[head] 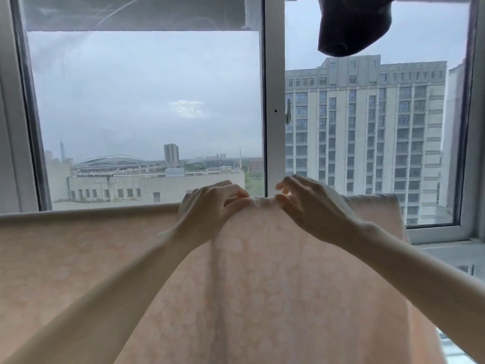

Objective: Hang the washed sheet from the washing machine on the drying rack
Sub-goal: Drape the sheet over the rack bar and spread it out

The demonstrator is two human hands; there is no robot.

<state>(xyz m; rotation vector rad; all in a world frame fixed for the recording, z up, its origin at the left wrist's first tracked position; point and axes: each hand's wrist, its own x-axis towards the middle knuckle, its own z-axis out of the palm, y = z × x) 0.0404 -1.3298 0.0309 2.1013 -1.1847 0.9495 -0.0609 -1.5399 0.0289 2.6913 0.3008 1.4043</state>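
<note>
The peach sheet (249, 271) already drapes over a rail hidden beneath its top fold, before the window (274, 101). The left hand (210, 203) pinches the bunched top edge; the right hand (312, 206) pinches beside it. Judging so, only spreading the gathers remains.

I'm facing a wide white-framed window (274, 101): grey overcast sky, a pale high-rise (367, 132) at right, a dark garment (351, 24) hanging top right.
</note>
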